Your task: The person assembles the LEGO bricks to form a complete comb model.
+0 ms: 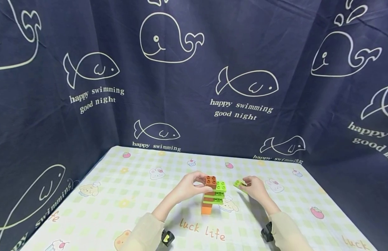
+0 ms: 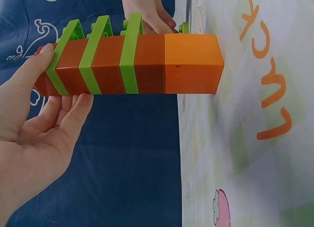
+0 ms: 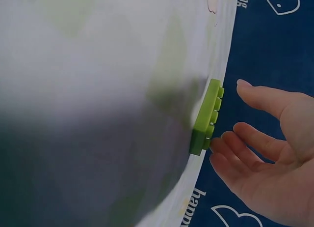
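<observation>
An upright tower of toy building bricks is near the middle of the table, with an orange brick point(image 1: 206, 209) at its base. Above that, reddish-brown bricks point(image 2: 109, 65) alternate with green plates point(image 2: 128, 65) that jut out to the right. My left hand point(image 1: 191, 187) grips the top of this tower between thumb and fingers. A separate green plate point(image 3: 206, 120) lies studs up on the table, right of the tower. My right hand point(image 3: 274, 143) is beside it, thumb and fingers spread apart; whether a fingertip touches the plate I cannot tell.
A pale checked cloth point(image 1: 144, 209) with printed animals, strawberries and lettering covers the table. Dark blue curtains point(image 1: 187, 87) with whale and fish drawings hang around its back and sides. Black wrist devices point(image 1: 167, 237) sit at both cuffs.
</observation>
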`<state>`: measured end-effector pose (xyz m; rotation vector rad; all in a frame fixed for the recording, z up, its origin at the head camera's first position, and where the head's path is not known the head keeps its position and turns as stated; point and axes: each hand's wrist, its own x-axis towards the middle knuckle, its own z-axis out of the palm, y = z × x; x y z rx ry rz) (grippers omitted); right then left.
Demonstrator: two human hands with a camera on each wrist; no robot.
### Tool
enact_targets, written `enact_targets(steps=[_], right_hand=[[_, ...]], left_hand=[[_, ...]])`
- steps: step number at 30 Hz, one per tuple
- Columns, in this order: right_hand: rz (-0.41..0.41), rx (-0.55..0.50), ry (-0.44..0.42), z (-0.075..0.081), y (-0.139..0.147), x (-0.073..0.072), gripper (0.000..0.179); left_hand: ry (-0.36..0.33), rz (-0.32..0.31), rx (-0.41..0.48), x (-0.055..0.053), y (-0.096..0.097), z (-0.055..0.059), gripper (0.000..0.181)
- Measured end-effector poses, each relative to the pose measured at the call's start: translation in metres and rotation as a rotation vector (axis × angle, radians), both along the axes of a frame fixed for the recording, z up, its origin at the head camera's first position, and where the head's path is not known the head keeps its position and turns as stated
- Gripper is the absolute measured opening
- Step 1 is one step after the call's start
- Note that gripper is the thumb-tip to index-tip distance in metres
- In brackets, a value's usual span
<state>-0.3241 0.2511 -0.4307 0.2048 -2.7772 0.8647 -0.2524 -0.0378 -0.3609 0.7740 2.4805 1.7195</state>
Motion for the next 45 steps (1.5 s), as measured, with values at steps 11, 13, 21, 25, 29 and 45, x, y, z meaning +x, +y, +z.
enact_targets(steps=[11,13,21,25,29,45], right_hand=[[-0.024,0.056,-0.023,-0.004,0.003,-0.001,0.047],[-0.021,0.072,-0.038,-0.003,0.002,0.000,0.051],[-0.027,0.101,-0.097,-0.002,0.001,0.001,0.053],[-0.019,0.098,-0.110,-0.004,0.003,0.000,0.050],[0.004,0.108,-0.117,-0.004,0.003,0.000,0.046],[-0.036,0.105,-0.167,-0.005,0.003,-0.001,0.049]], left_hand=[[0.008,-0.002,0.004,-0.001,0.001,-0.001,0.029],[0.007,0.002,-0.001,-0.003,0.002,-0.004,0.028],[0.017,0.004,-0.012,-0.024,0.003,-0.028,0.030],[0.012,0.003,-0.016,-0.027,0.003,-0.032,0.032],[0.016,-0.004,-0.015,-0.029,0.002,-0.033,0.033],[0.024,-0.008,-0.038,-0.030,0.000,-0.032,0.035]])
